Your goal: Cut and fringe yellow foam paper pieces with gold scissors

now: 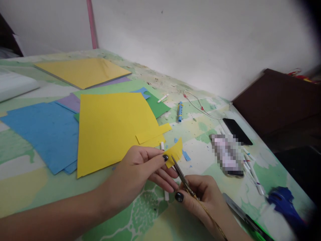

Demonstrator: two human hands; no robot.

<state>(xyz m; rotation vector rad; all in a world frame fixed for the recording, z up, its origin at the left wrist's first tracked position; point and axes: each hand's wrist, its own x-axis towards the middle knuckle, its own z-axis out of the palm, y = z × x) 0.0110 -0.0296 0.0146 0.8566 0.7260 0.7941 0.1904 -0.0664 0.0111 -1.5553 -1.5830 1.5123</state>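
Observation:
My left hand (147, 167) pinches a small piece of yellow paper (177, 149) between thumb and forefinger, its other fingers stretched out below. Several short slits show in the piece. Small scissors (184, 182) with metal blades and gold handles are gripped in my right hand (205, 197), the blade tips touching the lower edge of the yellow piece. Behind my left hand lies a large yellow sheet (112, 127), with narrow yellow strips (151, 134) at its right corner. A white stick-like item (166, 195) is partly hidden beneath my left hand.
Blue sheets (47, 130), a green sheet (160, 108) and a yellow pad (85, 72) cover the table's left and back. Rightward are a blue paper roll (180, 112), a phone (227, 155), pens (253, 174), a green-handled cutter or scissors (247, 217) and a dark blue object (283, 201).

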